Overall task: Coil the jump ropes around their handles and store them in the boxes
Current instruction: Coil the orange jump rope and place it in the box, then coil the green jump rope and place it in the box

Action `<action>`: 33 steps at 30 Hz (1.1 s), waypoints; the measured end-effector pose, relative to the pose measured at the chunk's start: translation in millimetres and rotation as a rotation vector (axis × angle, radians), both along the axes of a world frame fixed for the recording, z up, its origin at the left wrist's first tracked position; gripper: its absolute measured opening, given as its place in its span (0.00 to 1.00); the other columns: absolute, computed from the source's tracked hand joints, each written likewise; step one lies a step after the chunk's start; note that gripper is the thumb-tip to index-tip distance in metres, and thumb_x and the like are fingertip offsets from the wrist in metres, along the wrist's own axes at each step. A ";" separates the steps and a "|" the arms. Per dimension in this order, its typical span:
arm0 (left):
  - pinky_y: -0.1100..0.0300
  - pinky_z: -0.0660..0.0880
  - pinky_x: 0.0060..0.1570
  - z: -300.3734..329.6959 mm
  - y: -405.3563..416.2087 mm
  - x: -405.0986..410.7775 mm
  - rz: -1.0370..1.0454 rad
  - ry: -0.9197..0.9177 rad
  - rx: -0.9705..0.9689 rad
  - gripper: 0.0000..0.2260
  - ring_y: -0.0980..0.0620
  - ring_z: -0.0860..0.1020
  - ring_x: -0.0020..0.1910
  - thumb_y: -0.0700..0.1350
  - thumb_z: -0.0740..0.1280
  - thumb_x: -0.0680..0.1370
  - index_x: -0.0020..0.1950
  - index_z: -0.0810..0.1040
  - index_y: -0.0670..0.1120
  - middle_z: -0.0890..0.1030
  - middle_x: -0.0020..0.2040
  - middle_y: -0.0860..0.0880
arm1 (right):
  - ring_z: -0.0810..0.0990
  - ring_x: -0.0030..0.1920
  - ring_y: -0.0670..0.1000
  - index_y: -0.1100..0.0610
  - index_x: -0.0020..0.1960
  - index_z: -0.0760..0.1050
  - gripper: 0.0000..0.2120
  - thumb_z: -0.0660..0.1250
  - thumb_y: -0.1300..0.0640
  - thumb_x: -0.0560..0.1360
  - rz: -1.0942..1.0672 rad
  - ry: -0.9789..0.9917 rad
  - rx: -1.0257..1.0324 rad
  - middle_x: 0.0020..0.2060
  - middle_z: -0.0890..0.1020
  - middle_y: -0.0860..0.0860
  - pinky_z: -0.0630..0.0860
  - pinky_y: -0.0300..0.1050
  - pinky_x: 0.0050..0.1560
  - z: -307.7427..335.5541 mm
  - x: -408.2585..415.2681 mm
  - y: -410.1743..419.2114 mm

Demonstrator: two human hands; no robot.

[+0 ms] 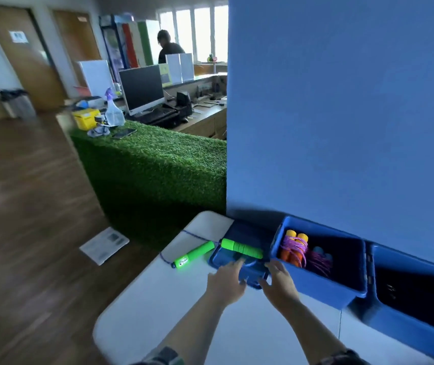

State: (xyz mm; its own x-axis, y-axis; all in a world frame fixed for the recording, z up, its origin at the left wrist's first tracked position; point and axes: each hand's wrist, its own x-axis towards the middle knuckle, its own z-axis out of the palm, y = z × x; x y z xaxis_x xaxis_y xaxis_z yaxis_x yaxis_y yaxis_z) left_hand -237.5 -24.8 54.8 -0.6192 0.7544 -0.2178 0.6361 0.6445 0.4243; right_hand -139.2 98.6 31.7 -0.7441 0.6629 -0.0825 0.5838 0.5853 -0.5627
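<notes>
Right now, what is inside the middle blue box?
The middle blue box holds an orange-handled jump rope wrapped in purple cord, and a darker coiled bundle beside it. The box floor is shadowed.

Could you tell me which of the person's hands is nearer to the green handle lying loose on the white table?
Left. The left hand is just right of the green handle, on the small blue box; the right hand lies further right, beside the bin.

Single head-mounted wide-angle view, looking forward and down from close above the white table (157, 306). The person's forearms enter from the bottom edge. The blue wall (342, 114) fills the right half; the left half shows the room beyond.
</notes>
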 end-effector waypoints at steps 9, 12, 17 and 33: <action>0.45 0.62 0.66 -6.0 -42.0 1.2 0.172 -0.002 -0.119 0.27 0.46 0.66 0.71 0.51 0.57 0.81 0.78 0.52 0.55 0.64 0.75 0.50 | 0.69 0.66 0.52 0.57 0.70 0.65 0.26 0.66 0.51 0.75 0.122 -0.069 -0.054 0.67 0.68 0.52 0.66 0.44 0.64 -17.3 -8.6 -31.2; 0.45 0.63 0.65 -10.1 -42.1 -12.6 0.187 0.001 -0.135 0.27 0.46 0.66 0.70 0.50 0.58 0.81 0.78 0.53 0.54 0.64 0.75 0.50 | 0.69 0.66 0.53 0.56 0.71 0.63 0.27 0.66 0.50 0.76 0.148 -0.110 -0.073 0.69 0.66 0.52 0.67 0.46 0.65 -22.6 -21.0 -31.4; 0.46 0.63 0.66 -24.1 -31.5 -59.5 0.160 0.003 -0.157 0.27 0.46 0.67 0.70 0.49 0.58 0.80 0.78 0.54 0.53 0.64 0.74 0.49 | 0.70 0.65 0.56 0.59 0.71 0.65 0.28 0.68 0.53 0.74 0.093 -0.089 -0.090 0.67 0.68 0.55 0.67 0.47 0.66 -27.0 -58.3 -17.7; 0.46 0.68 0.61 -99.5 -9.2 -195.2 0.018 0.041 -0.298 0.30 0.46 0.66 0.67 0.40 0.61 0.78 0.76 0.54 0.57 0.66 0.70 0.49 | 0.58 0.74 0.54 0.50 0.74 0.58 0.32 0.66 0.50 0.74 0.003 -0.374 -0.016 0.75 0.56 0.52 0.57 0.52 0.73 -76.3 -161.8 39.4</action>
